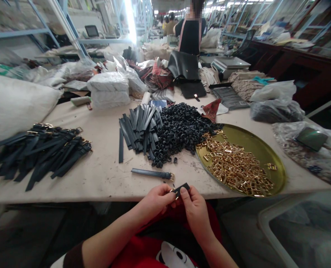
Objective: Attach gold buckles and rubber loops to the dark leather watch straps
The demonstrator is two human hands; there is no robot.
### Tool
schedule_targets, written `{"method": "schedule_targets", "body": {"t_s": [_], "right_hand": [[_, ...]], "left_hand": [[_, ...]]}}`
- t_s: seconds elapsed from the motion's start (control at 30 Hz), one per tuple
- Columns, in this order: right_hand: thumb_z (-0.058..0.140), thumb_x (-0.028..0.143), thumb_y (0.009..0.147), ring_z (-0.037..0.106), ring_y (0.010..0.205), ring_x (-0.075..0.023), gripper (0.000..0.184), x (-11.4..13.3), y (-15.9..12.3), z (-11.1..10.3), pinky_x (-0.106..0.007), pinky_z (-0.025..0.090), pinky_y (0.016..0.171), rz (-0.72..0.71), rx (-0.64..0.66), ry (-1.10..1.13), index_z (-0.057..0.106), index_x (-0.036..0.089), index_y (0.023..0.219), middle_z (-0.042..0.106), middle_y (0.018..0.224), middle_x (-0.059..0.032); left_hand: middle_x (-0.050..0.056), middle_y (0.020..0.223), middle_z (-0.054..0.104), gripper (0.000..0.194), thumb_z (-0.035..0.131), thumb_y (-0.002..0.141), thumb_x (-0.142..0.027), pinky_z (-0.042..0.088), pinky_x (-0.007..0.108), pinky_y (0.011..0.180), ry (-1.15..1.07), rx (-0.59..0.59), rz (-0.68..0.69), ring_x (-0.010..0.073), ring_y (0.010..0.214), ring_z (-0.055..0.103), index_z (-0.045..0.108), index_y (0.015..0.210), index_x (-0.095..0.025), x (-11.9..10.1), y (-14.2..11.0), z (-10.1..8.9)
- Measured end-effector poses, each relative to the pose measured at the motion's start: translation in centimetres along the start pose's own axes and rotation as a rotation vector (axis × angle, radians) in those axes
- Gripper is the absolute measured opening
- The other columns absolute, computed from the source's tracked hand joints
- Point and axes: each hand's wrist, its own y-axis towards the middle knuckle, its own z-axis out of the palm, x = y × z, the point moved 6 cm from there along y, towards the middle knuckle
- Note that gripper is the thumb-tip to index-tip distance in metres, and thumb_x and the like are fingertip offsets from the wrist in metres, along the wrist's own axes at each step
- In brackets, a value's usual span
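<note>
Fingertips meet over the desk's near edge as a left hand and a right hand share a narrow grip on one black strap. The strap lies between them, its long axis rising slightly from the left fingers to the right thumb, which presses on its upper end. Gold metal glints at the left fingers; how it joins the strap is too small to tell.

Just beyond the left hand, the nearer of the two, a buckled strap rests on the desk, its length running roughly along the near edge and its gold buckle toward the hands.

Farther out, straight ahead, strips lie heaped against a mound of black loops; a lone strip sits at the heap's left. To the right, a round tray holds loose gold buckles. Well off to the left is a pile of buckled straps. Behind the loops stands a black bag, and beyond it a person in dark clothing.
</note>
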Motion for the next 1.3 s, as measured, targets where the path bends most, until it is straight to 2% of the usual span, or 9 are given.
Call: {"method": "schedule_targets", "body": {"t_s": [0.13,0.33,0.6,0.77,0.9,1.0,1.1,1.17,1.3], "right_hand": [[0.055,0.037,0.076,0.054,0.067,-0.0140,0.018,1.2,-0.5,-0.5,-0.026,0.042,0.064,-0.202,-0.030,-0.221,0.058,0.019,0.076,0.059,0.071,-0.0008],[0.054,0.044,0.076,0.052,0.056,-0.0114,0.026,-0.8,-0.1,0.3,-0.024,0.042,0.055,0.154,0.150,0.176,0.050,0.018,0.074,0.055,0.060,0.0026],[0.050,0.048,0.077,0.052,0.053,-0.0122,0.029,0.5,0.4,-0.5,-0.024,0.041,0.053,0.013,0.059,-0.069,0.049,0.018,0.077,0.055,0.056,0.0025],[0.054,0.045,0.075,0.052,0.058,-0.0130,0.027,0.9,0.1,-0.6,-0.025,0.041,0.056,-0.011,0.076,-0.076,0.052,0.018,0.074,0.056,0.061,0.0016],[0.061,0.040,0.070,0.054,0.065,-0.0142,0.023,0.7,-0.3,-0.7,-0.026,0.041,0.063,-0.061,0.075,-0.118,0.056,0.018,0.076,0.059,0.069,0.0005],[0.064,0.042,0.067,0.050,0.057,-0.0120,0.028,-0.5,-0.3,-0.4,-0.024,0.038,0.056,0.069,0.150,0.022,0.052,0.018,0.072,0.055,0.060,0.0031],[0.055,0.047,0.074,0.046,0.052,-0.0103,0.031,-1.4,-0.4,0.1,-0.023,0.035,0.053,0.200,0.274,0.144,0.048,0.018,0.068,0.049,0.053,0.0046],[0.048,0.047,0.079,0.044,0.052,-0.0101,0.031,-1.2,-0.3,0.1,-0.024,0.034,0.054,0.155,0.305,0.082,0.047,0.017,0.067,0.048,0.054,0.0039],[0.051,0.041,0.078,0.047,0.059,-0.0124,0.024,0.2,0.1,-0.3,-0.025,0.034,0.057,-0.096,0.228,-0.166,0.051,0.018,0.069,0.052,0.062,0.0013]], "left_hand": [[-0.006,0.050,0.044,0.022,0.048,0.073,-0.036,0.024,0.018,0.038,0.122,-0.054,0.031,0.0050,0.040,0.034,0.046,0.066,-0.016,0.5,0.0,-0.4],[-0.004,0.055,0.051,0.026,0.046,0.076,-0.039,0.028,0.018,0.041,0.200,-0.028,0.064,0.0059,0.043,0.038,0.051,0.069,-0.015,0.4,-0.3,-0.3],[-0.005,0.052,0.049,0.026,0.049,0.074,-0.040,0.024,0.017,0.037,0.133,-0.020,0.019,0.0051,0.039,0.034,0.049,0.069,-0.015,0.6,-0.4,-0.1],[-0.005,0.052,0.049,0.023,0.048,0.075,-0.038,0.023,0.017,0.037,0.028,-0.004,0.011,0.0046,0.038,0.031,0.046,0.070,-0.016,1.1,-0.2,0.1],[-0.005,0.053,0.049,0.021,0.048,0.074,-0.037,0.027,0.018,0.040,0.096,-0.032,0.029,0.0054,0.041,0.035,0.045,0.069,-0.016,1.4,-0.2,0.0],[-0.004,0.055,0.052,0.020,0.049,0.073,-0.036,0.030,0.018,0.043,0.172,-0.048,0.048,0.0069,0.045,0.040,0.046,0.069,-0.016,1.4,-0.5,-0.2],[-0.003,0.058,0.054,0.022,0.050,0.073,-0.037,0.030,0.018,0.044,0.172,0.020,0.030,0.0069,0.046,0.040,0.047,0.071,-0.015,1.2,-0.8,0.0],[-0.003,0.057,0.054,0.023,0.050,0.073,-0.038,0.029,0.018,0.043,0.168,0.052,0.017,0.0064,0.044,0.038,0.048,0.071,-0.015,1.1,-0.9,0.1],[-0.005,0.052,0.050,0.021,0.049,0.073,-0.037,0.028,0.019,0.042,0.153,0.004,0.014,0.0066,0.041,0.036,0.046,0.068,-0.016,1.4,-0.5,-0.3]]}}
